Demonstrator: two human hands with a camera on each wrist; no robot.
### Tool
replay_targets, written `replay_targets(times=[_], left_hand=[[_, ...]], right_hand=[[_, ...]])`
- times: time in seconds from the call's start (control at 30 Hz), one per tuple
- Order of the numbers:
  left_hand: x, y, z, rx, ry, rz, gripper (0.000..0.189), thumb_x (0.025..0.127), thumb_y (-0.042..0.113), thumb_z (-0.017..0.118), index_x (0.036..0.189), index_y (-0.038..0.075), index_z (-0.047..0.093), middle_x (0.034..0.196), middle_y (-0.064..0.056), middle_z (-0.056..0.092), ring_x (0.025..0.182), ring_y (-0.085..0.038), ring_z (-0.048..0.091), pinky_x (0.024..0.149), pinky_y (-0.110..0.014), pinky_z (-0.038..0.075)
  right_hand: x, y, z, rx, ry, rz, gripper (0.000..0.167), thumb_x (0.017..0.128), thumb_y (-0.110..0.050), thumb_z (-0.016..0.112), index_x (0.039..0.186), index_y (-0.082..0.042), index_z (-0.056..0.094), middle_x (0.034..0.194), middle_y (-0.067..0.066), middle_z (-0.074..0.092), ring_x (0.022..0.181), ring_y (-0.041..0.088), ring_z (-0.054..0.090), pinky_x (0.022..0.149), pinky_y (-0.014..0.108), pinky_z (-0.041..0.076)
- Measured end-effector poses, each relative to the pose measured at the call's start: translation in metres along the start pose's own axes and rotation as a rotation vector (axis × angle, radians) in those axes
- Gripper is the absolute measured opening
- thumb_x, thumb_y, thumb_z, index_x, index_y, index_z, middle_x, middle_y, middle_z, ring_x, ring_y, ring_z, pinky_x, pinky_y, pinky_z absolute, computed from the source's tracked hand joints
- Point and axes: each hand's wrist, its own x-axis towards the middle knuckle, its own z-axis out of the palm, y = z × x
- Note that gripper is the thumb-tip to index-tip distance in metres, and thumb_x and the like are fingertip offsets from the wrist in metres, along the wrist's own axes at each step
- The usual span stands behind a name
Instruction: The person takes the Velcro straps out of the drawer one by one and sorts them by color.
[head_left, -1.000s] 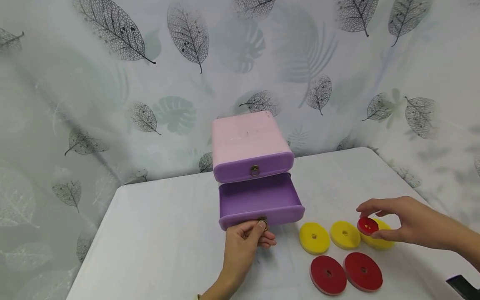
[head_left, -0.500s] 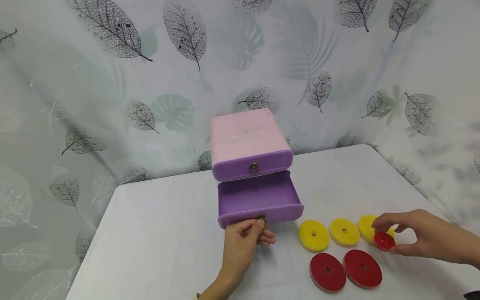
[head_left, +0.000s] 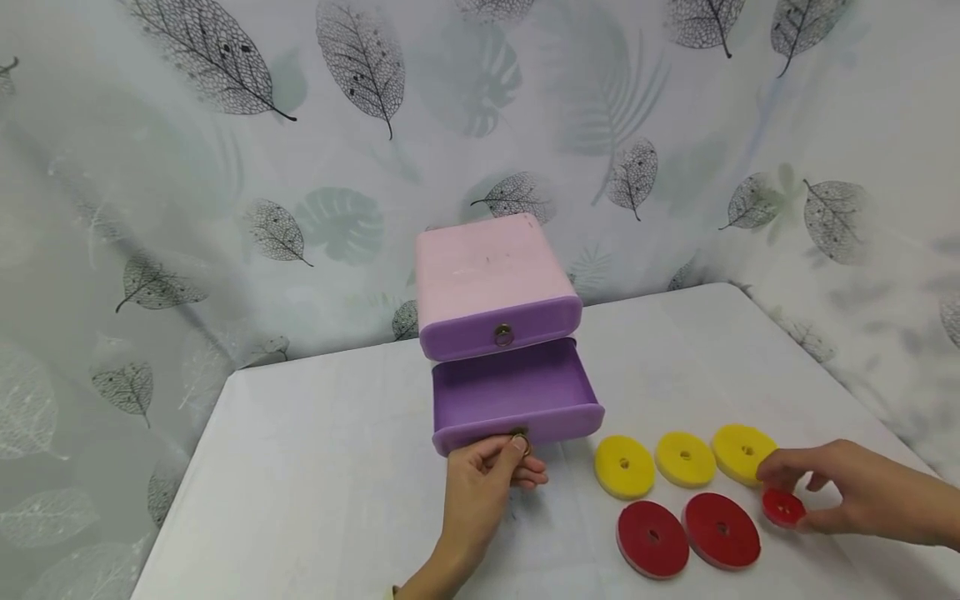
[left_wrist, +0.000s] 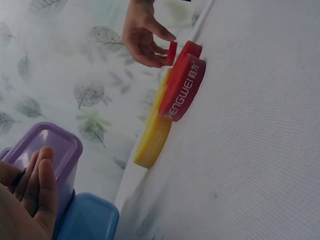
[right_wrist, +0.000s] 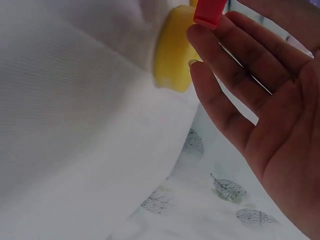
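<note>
Small red roll (head_left: pixel 782 507) now farther right

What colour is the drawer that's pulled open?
The open drawer is purple, inside and on its front. The head view shows it best.

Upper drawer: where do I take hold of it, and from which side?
Probably by its ring pull, pinched from the front and slightly above. It hangs mid-front on a flat purple face with no other obvious hold. Coming in high should clear the lower drawer, which juts out underneath, and the left hand, which holds that drawer's handle.
</note>
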Motion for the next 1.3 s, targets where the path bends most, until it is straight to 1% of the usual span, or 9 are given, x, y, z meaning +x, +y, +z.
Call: replay_targets(times=[0.13, 0.23, 0.33, 0.47, 0.63, 0.9, 1.07, 1.2, 1.3], left_hand=[[0.000, 0.000, 0.001, -0.005, -0.001, 0.002, 0.024, 0.103, 0.013, 0.066, 0.094, -0.009, 0.072, 0.082, -0.021, 0.074, 0.070, -0.029, 0.076, 0.068, -0.038, 0.064], [0.000, -0.001, 0.001, -0.008, -0.002, -0.004, 0.023, 0.103, 0.012, 0.066, 0.094, -0.008, 0.072, 0.082, -0.021, 0.074, 0.070, -0.029, 0.076, 0.068, -0.039, 0.064], [0.000, -0.002, 0.001, -0.010, -0.006, -0.006, 0.022, 0.103, 0.012, 0.066, 0.095, -0.007, 0.073, 0.082, -0.020, 0.074, 0.070, -0.029, 0.076, 0.068, -0.040, 0.065], [0.001, -0.001, 0.002, -0.010, -0.009, -0.011, 0.022, 0.104, 0.013, 0.066, 0.095, -0.006, 0.073, 0.082, -0.019, 0.075, 0.070, -0.029, 0.076, 0.068, -0.040, 0.065], [0.001, -0.001, 0.002, -0.001, -0.007, -0.009, 0.023, 0.104, 0.013, 0.065, 0.095, -0.007, 0.073, 0.082, -0.019, 0.075, 0.071, -0.029, 0.076, 0.068, -0.040, 0.064], [0.005, 0.001, 0.003, 0.013, 0.003, 0.018, 0.024, 0.103, 0.012, 0.066, 0.094, -0.010, 0.072, 0.081, -0.022, 0.074, 0.071, -0.031, 0.076, 0.067, -0.039, 0.064], [0.012, -0.001, 0.001, 0.022, 0.018, 0.022, 0.025, 0.104, 0.013, 0.065, 0.094, -0.008, 0.072, 0.081, -0.021, 0.074, 0.071, -0.031, 0.075, 0.068, -0.039, 0.064], [0.020, -0.005, -0.001, 0.033, 0.033, 0.047, 0.025, 0.105, 0.013, 0.065, 0.094, -0.008, 0.072, 0.081, -0.021, 0.074, 0.072, -0.032, 0.076, 0.069, -0.040, 0.064], [0.026, -0.007, -0.002, 0.040, 0.039, 0.063, 0.025, 0.105, 0.014, 0.065, 0.094, -0.008, 0.072, 0.081, -0.020, 0.074, 0.073, -0.034, 0.076, 0.069, -0.039, 0.064]], right_hand=[[0.001, 0.005, 0.006, 0.020, -0.016, 0.048, 0.049, 0.081, -0.020, 0.091, 0.123, -0.008, 0.068, 0.101, -0.017, 0.067, 0.086, 0.001, 0.059, 0.070, 0.023, 0.058], [0.001, 0.008, 0.011, 0.018, -0.013, 0.062, 0.053, 0.079, -0.022, 0.092, 0.124, -0.008, 0.067, 0.099, -0.017, 0.066, 0.086, 0.002, 0.060, 0.071, 0.022, 0.058], [0.002, 0.009, 0.014, 0.028, -0.014, 0.098, 0.057, 0.078, -0.023, 0.093, 0.126, -0.007, 0.067, 0.099, -0.015, 0.066, 0.085, 0.004, 0.060, 0.072, 0.024, 0.059], [0.001, 0.008, 0.019, 0.041, -0.025, 0.126, 0.058, 0.078, -0.023, 0.092, 0.128, -0.006, 0.067, 0.097, -0.015, 0.066, 0.083, 0.004, 0.059, 0.072, 0.024, 0.059], [-0.003, 0.008, 0.024, 0.046, -0.026, 0.080, 0.055, 0.081, -0.022, 0.091, 0.127, -0.006, 0.067, 0.098, -0.017, 0.065, 0.083, 0.002, 0.059, 0.071, 0.021, 0.057], [-0.010, 0.012, 0.028, 0.078, 0.010, -0.020, 0.051, 0.083, -0.019, 0.089, 0.125, -0.003, 0.067, 0.112, -0.015, 0.067, 0.085, 0.002, 0.058, 0.069, 0.024, 0.059], [-0.011, 0.014, 0.030, 0.076, 0.026, -0.038, 0.051, 0.083, -0.019, 0.089, 0.126, -0.004, 0.066, 0.115, -0.015, 0.067, 0.086, 0.002, 0.058, 0.069, 0.024, 0.059], [-0.012, 0.014, 0.031, 0.062, 0.052, -0.092, 0.053, 0.083, -0.019, 0.089, 0.127, -0.003, 0.065, 0.117, -0.013, 0.068, 0.088, 0.003, 0.058, 0.068, 0.024, 0.059], [-0.014, 0.014, 0.033, 0.055, 0.063, -0.089, 0.055, 0.083, -0.019, 0.089, 0.129, -0.002, 0.064, 0.118, -0.011, 0.068, 0.089, 0.003, 0.059, 0.068, 0.023, 0.059]])
